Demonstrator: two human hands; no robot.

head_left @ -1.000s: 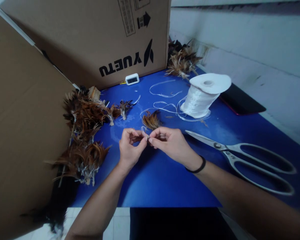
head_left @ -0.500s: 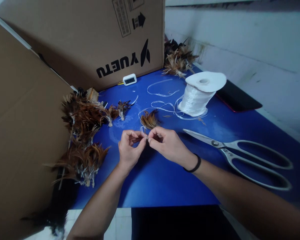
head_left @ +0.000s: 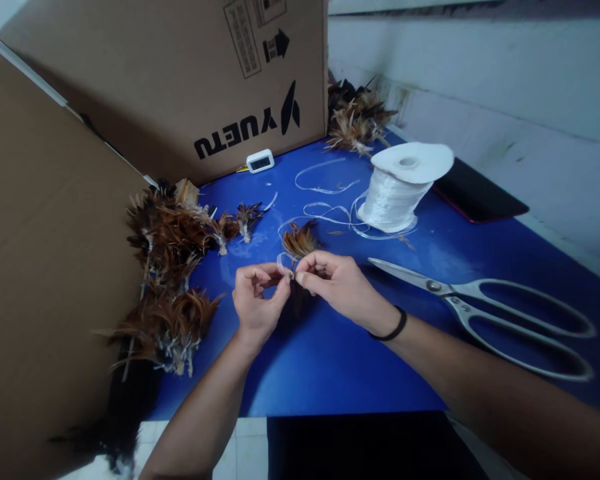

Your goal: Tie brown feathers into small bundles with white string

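My left hand is closed in a pinch, with a thin translucent ribbon looping up from its fingertips. Right beside it, my right hand pinches at the quill end of a small brown feather bunch. The bunch fans out away from me, just beyond the right fingers. Both sets of fingertips nearly touch, and they partly hide the quills and the ribbon there. From the hands the ribbon trails back to a white spool standing upright on the blue table.
Large metal scissors lie at the right, near my forearm. Piled brown feather bunches line the left side; more feathers are at the back. Cardboard walls the left and rear. A small digital timer and a dark tablet-like device rest behind.
My fingertips have drawn slightly apart, the left hand moving a little left. More of the ribbon loop shows above the left fingers. The surrounding things stay put.
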